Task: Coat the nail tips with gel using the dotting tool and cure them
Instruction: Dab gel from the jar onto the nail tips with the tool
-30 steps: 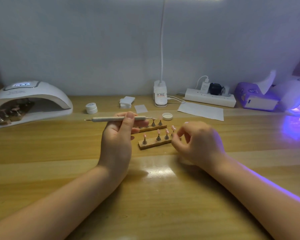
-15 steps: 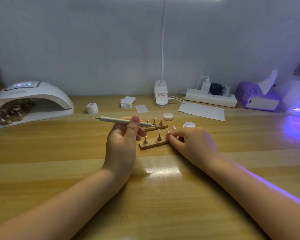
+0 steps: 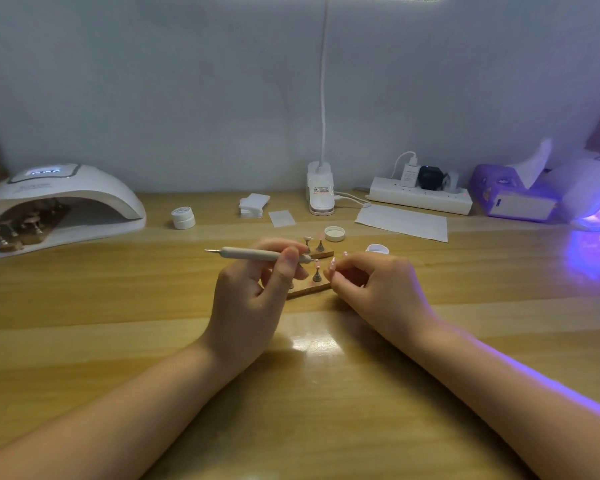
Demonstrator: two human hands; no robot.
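Observation:
My left hand [image 3: 253, 296] grips a beige dotting tool [image 3: 257, 253] held level, its right tip touching a pink nail tip on a small stand [image 3: 316, 276]. That stand sits on the near wooden strip [image 3: 309, 289]. My right hand [image 3: 374, 289] pinches a stand with a pink nail tip [image 3: 332, 265] at the strip's right end. A second wooden strip [image 3: 321, 253] with stands [image 3: 320, 244] lies just behind. An open gel pot [image 3: 377, 249] and its lid [image 3: 334, 233] sit beyond the hands.
A white curing lamp [image 3: 59, 202] holding strips of nail tips stands far left. Another lamp [image 3: 596, 202] glows purple at far right, by a purple box [image 3: 513, 199]. A closed pot [image 3: 183, 217], white pads [image 3: 254, 204], a paper sheet [image 3: 402, 223], a power strip [image 3: 420, 199] and a desk lamp base [image 3: 321, 192] line the back.
My left hand moved right, bringing the tool's tip to the nail tip on the near strip. My right hand pinched and lifted the stand at the strip's right end.

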